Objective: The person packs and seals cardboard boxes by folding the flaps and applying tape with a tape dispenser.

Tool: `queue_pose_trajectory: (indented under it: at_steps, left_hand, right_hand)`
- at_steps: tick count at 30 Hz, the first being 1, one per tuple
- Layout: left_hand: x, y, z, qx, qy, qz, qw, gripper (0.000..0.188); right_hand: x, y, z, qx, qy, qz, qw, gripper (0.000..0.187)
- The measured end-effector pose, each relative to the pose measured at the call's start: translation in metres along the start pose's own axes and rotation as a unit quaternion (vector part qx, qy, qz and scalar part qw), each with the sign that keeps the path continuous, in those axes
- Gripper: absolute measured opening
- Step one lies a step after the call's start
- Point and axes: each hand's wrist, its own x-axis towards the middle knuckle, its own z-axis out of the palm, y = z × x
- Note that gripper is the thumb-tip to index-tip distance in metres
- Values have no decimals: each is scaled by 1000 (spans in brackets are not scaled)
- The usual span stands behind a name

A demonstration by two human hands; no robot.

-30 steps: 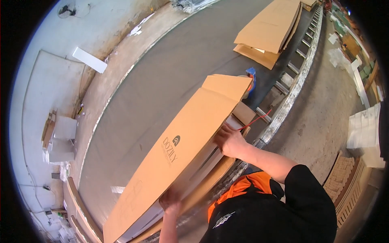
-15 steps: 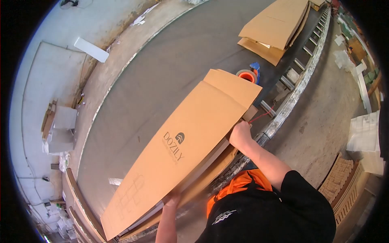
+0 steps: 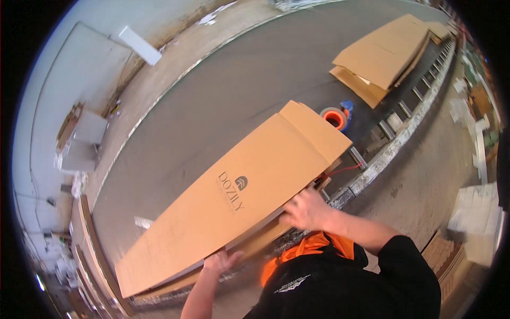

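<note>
A long brown cardboard box [image 3: 265, 165] lies slantwise in front of me, with dark printing on its top panel. Along its near long side a gap shows between the top panel and the cardboard below. At the lower part of this side is my left hand [image 3: 220, 260], its thumb stretched out and its fingertips partly hidden by the panel's edge. My right hand [image 3: 308, 210] touches the same edge farther up, fingers bent but apart. Just beyond the box's far end sits an orange-cored roll of tape [image 3: 333, 118] with a blue part beside it.
The box rests on a wide dark conveyor belt [image 3: 191, 117]. Folded cardboard [image 3: 385, 56] lies farther along it. Metal rollers [image 3: 387, 129] and a worn pale rail [image 3: 380, 167] run along the near right side. White blocks [image 3: 475, 212] stand on the floor at right.
My right hand has moved down along the box's near edge and loosened its closed grip. My left hand has come further out from under the top panel. The view has shifted.
</note>
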Motion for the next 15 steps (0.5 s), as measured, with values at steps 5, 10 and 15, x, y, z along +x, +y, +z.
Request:
queue_pose_trajectory:
  at_steps: [5, 10, 15]
  left_hand:
    - [6, -5, -1, 31, -76, 42, 996, 109]
    - [1, -92, 95, 375, 424, 275, 777, 86]
    - [12, -29, 1, -185, 115, 173, 961, 45]
  right_hand:
    - [3, -7, 21, 12, -270, -8, 963, 74]
    - [61, 15, 61, 142, -359, 8, 923, 61]
    - [65, 5, 68, 141, -345, 0, 928, 54]
